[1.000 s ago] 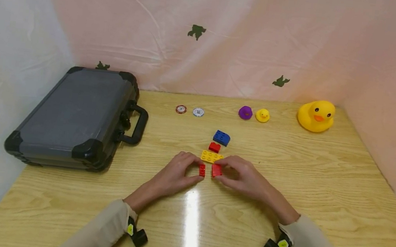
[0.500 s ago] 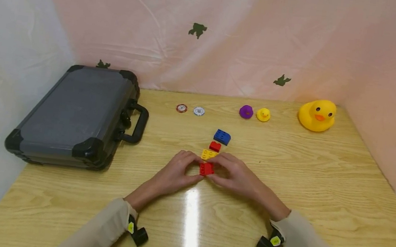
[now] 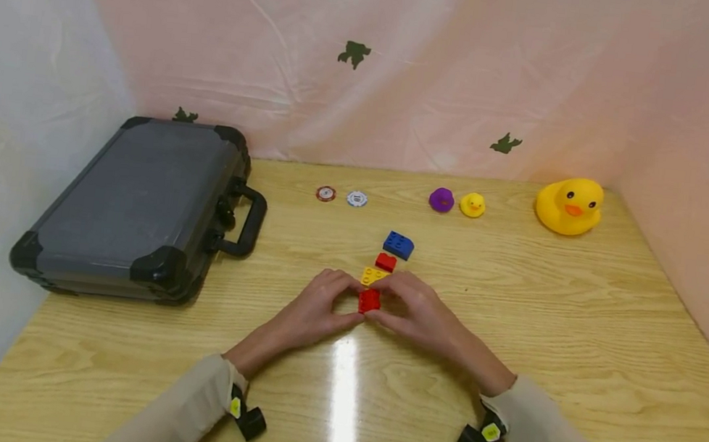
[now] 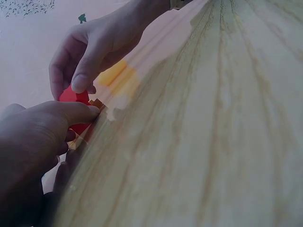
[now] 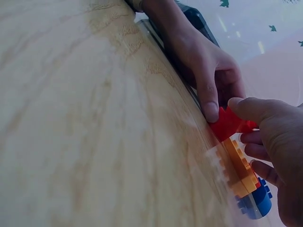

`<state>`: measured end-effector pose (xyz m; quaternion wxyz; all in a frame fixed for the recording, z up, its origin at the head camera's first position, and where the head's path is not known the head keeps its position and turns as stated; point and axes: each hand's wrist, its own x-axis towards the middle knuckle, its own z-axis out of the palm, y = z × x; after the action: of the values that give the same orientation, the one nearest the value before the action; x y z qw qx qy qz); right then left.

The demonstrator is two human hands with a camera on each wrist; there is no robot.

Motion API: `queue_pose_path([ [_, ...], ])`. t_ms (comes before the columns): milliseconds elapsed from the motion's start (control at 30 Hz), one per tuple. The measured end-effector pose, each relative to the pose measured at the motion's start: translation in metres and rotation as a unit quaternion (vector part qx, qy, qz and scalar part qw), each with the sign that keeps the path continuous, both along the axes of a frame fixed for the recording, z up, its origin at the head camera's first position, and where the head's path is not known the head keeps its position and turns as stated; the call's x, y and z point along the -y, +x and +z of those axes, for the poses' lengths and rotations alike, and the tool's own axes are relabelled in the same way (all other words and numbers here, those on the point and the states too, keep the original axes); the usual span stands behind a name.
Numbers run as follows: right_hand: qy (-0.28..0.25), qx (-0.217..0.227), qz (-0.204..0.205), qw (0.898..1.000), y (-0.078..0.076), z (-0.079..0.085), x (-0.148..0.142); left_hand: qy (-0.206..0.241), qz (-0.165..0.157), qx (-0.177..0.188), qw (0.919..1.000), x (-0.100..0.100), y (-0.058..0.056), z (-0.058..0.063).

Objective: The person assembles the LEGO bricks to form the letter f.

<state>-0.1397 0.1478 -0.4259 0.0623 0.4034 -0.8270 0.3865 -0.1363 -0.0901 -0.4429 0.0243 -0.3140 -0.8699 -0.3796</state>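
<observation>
My left hand (image 3: 318, 306) rests on the table and pinches a red toy brick (image 4: 79, 127) between thumb and fingers. From the right, my right hand (image 3: 425, 315) pinches a second red brick (image 4: 70, 94), held right over the first. In the head view the two overlap as one red block (image 3: 369, 301), partly covered by fingertips. Just beyond lies a yellow studded brick (image 3: 371, 276), its right end hidden by the right hand. Behind it in a line are a small red brick (image 3: 385, 262) and a blue brick with a rounded end (image 3: 398, 245).
A grey hard case (image 3: 127, 202) with a black handle (image 3: 252, 225) lies at the left. Toward the back are a red-rimmed poker chip (image 3: 325, 194), a white one (image 3: 357, 199), a purple duck (image 3: 441, 199), a small yellow duck (image 3: 472, 204) and a large yellow duck (image 3: 569, 207).
The right hand has moved left, bringing its red brick from apart to over the left hand's brick, and its fingers now cover more of the yellow brick. The left hand stays in place.
</observation>
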Motion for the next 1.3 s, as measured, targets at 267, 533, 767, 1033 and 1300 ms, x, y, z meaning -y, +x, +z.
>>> queue_pose_path([
  [267,0.009,-0.018,-0.002,1.000,-0.0002,-0.0032,0.0017,-0.003,0.003,-0.005,1.0000,-0.0010,-0.0001,-0.0006],
  [533,-0.005,-0.051,0.012,0.999,-0.0009,-0.0041,0.0023,-0.003,-0.001,-0.006,1.0000,-0.0017,-0.0003,0.0007],
  [767,-0.024,-0.043,0.016,0.999,-0.0025,-0.0053,0.0040,-0.005,0.002,-0.004,1.0000,-0.0015,-0.0006,0.0010],
  [1033,-0.029,-0.006,0.017,0.999,-0.0025,-0.0036,0.0047,-0.002,0.003,-0.014,0.9999,-0.0009,0.0002,-0.0002],
  [1300,-0.021,-0.010,0.010,1.000,-0.0014,-0.0013,0.0055,-0.007,0.004,-0.013,0.9999,-0.0010,-0.0001,-0.0003],
])
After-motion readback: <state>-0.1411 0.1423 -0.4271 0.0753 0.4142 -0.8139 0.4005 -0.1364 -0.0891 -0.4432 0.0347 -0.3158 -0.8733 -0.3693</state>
